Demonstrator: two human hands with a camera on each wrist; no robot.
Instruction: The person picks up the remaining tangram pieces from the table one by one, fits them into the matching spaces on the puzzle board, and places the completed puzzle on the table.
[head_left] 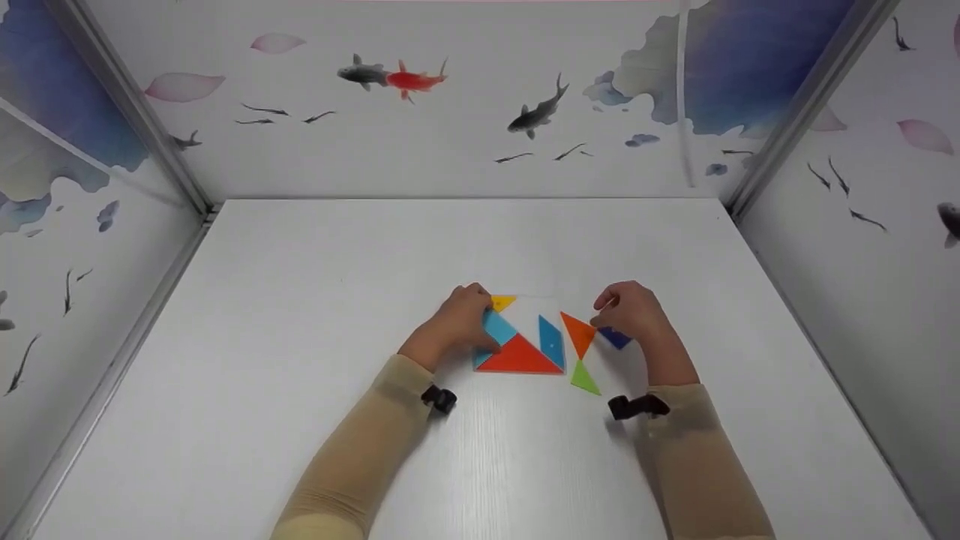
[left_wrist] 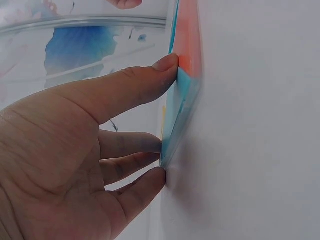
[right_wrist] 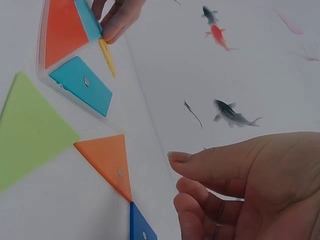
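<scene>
I saw the tray (head_left: 529,318) flat, partly filled. Beside it lay an orange triangle (head_left: 578,334), green triangle (head_left: 584,379) and navy piece (head_left: 616,339).

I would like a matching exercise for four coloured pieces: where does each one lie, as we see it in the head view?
Pieces
1. red triangle
2. yellow piece
3. green triangle
4. dark blue piece

Places
A. rightmost of all the pieces
B. along the near edge of the tray
C. beside the left hand, at the tray's far edge
D. outside the tray, nearest to the person

Right pairs: 1-B, 2-C, 3-D, 4-A
</scene>
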